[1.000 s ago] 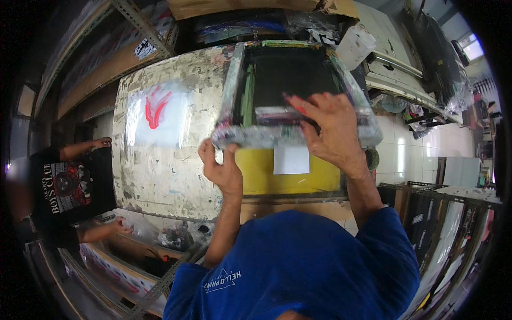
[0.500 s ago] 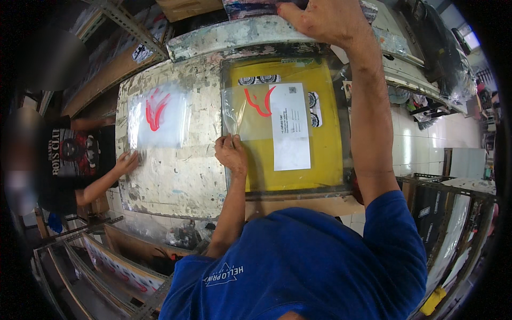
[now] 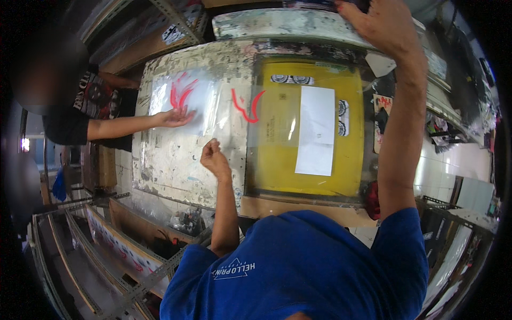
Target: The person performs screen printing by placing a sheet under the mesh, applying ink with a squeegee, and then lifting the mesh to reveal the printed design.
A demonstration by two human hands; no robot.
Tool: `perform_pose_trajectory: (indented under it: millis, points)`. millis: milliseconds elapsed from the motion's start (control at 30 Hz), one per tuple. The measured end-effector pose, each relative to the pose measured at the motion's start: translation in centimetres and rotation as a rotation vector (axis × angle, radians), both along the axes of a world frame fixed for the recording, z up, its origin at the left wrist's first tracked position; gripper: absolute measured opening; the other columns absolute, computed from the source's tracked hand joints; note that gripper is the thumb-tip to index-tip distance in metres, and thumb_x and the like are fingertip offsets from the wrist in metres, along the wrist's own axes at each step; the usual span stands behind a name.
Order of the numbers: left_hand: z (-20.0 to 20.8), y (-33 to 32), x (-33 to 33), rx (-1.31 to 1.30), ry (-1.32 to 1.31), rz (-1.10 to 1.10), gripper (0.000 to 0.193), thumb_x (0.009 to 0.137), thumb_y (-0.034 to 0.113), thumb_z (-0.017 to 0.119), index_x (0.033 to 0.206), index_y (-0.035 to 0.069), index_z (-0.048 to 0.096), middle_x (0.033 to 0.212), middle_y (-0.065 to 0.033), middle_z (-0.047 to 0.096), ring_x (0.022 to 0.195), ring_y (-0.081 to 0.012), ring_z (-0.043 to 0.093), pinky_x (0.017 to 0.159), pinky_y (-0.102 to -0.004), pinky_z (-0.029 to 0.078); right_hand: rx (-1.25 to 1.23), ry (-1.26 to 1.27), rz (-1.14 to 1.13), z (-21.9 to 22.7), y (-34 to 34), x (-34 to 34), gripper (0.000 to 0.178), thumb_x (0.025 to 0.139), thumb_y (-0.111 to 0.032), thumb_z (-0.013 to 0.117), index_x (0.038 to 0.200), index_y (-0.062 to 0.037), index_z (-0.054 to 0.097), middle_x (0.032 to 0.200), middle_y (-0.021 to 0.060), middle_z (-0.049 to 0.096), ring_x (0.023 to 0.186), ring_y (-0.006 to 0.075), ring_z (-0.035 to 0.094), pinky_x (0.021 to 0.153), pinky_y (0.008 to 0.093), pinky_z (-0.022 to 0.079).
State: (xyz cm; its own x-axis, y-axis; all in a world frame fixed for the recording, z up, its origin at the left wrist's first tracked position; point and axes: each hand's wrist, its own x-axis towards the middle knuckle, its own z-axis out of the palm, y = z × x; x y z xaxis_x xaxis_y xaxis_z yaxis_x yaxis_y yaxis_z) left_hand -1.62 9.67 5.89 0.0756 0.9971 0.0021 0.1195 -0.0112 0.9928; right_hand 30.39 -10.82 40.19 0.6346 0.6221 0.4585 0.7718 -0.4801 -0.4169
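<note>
My left hand (image 3: 215, 161) is closed in a pinch at the near left part of a clear film sheet (image 3: 290, 120). This film bears a red flame-like mark and small dark print. It lies partly over the stained pale tabletop and partly over a yellow panel (image 3: 349, 165). A blank-looking white paper (image 3: 316, 138) rests on the panel beside the film's print. Up at the far right, my right hand (image 3: 381, 26) reaches to the raised, stained board (image 3: 266, 24); its fingers are partly cut off by the picture's top, so its grip is unclear.
At the left, a co-worker's hand (image 3: 175, 117) hovers palm-up by a second clear sheet (image 3: 184, 98) with red strokes. Small black-and-white prints (image 3: 292, 79) lie on the yellow panel. Metal-framed racks (image 3: 122, 245) stand at the lower left, and more shelving (image 3: 453, 234) at the right.
The clear film has slid left with my left hand, off much of the white paper. The co-worker's hand has lifted from the table edge and turned palm-up. The view has shifted.
</note>
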Motion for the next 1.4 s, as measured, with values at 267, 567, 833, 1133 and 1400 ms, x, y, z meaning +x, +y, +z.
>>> perform_pose_trajectory:
  millis: [267, 567, 833, 1133, 1400]
  points:
    - [2.1, 4.9, -8.9, 0.542, 1.044, 0.682, 0.038, 0.092, 0.019, 0.068, 0.123, -0.002, 0.062, 0.118, -0.0208, 0.062, 0.106, -0.0303, 0.057, 0.090, -0.0444, 0.044, 0.040, -0.167, -0.029, -0.2, 0.4, -2.4, 0.040, 0.075, -0.017, 0.062, 0.112, -0.0028, 0.072, 0.086, 0.0168, 0.072, 0.073, 0.0258, 0.065, 0.069, 0.0331, 0.051]
    - [-1.3, 8.5, 0.4, 0.780, 0.778, -0.014, 0.035, 0.084, 0.018, 0.073, 0.117, 0.011, 0.070, 0.115, -0.0105, 0.066, 0.105, -0.0288, 0.060, 0.091, -0.0450, 0.042, 0.001, -0.200, 0.100, -2.6, -0.9, 3.8, 0.032, 0.090, -0.022, 0.065, 0.118, -0.0081, 0.069, 0.100, 0.0155, 0.073, 0.088, 0.0276, 0.071, 0.082, 0.0357, 0.052]
    - [-2.2, 7.9, 2.0, 0.530, 0.547, -0.234, 0.006, 0.077, 0.013, 0.076, 0.081, 0.010, 0.076, 0.106, -0.0064, 0.069, 0.100, -0.0250, 0.062, 0.089, -0.0426, 0.044, 0.016, -0.215, -0.008, 0.9, 0.7, -2.5, 0.041, 0.072, -0.013, 0.062, 0.108, 0.0020, 0.073, 0.075, 0.0172, 0.071, 0.055, 0.0186, 0.057, 0.052, 0.0308, 0.044]
    - [0.3, -6.1, 5.5, 0.588, 0.849, -0.897, 0.056, 0.085, 0.037, 0.071, 0.134, 0.015, 0.059, 0.152, -0.0172, 0.039, 0.141, -0.0430, 0.031, 0.108, -0.0664, 0.024, 0.030, -0.073, 0.003, 0.3, 0.1, -0.3, 0.041, 0.073, -0.016, 0.060, 0.109, 0.0002, 0.073, 0.075, 0.0181, 0.070, 0.058, 0.0206, 0.060, 0.056, 0.0303, 0.046]
    - [-2.2, -9.9, 12.6, 0.826, 0.781, -1.077, 0.066, 0.087, 0.050, 0.065, 0.143, 0.019, 0.050, 0.159, -0.0156, 0.028, 0.147, -0.0417, 0.018, 0.108, -0.0656, 0.020, -0.016, -0.118, -0.013, 1.6, 0.1, -1.9, 0.041, 0.074, -0.020, 0.060, 0.108, -0.0004, 0.073, 0.086, 0.0192, 0.073, 0.071, 0.0251, 0.066, 0.068, 0.0336, 0.051]
